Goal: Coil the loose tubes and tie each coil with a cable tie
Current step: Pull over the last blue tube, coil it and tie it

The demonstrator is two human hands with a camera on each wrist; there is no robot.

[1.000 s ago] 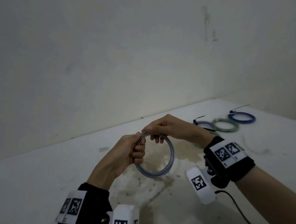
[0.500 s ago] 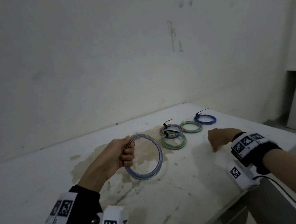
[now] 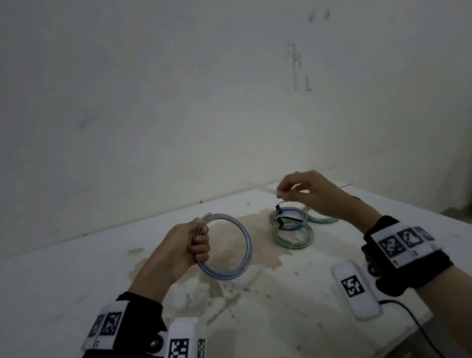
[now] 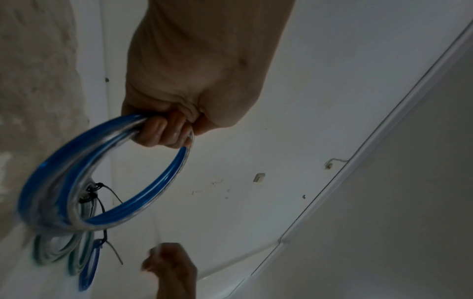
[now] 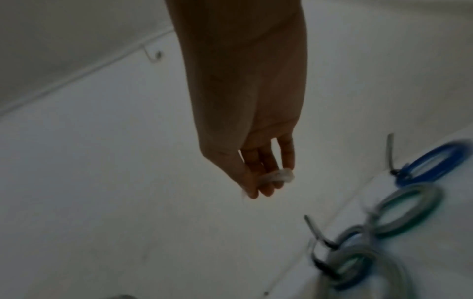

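Observation:
My left hand (image 3: 200, 241) grips a coil of blue and clear tube (image 3: 248, 244) by its left side and holds it upright above the table; the same coil (image 4: 163, 188) and the curled fingers (image 4: 166, 133) show in the left wrist view. My right hand (image 3: 288, 192) hovers above the tied coils at the right. It pinches a small pale cable tie (image 5: 279, 175) between thumb and fingers, though the tie is blurred. No tie is visible on the held coil.
Several tied coils lie on the white stained table (image 3: 66, 281): a grey-blue one (image 3: 273, 218), a green one (image 3: 293, 247), another green one (image 3: 319, 221) partly behind my hand, and a blue one (image 5: 435, 153). A wall stands close behind. The table's edge runs at the right.
My right hand let go of the coil, swung out to the right, and is now raised over the tied coils with a pale tie. The left hand keeps holding the coil.

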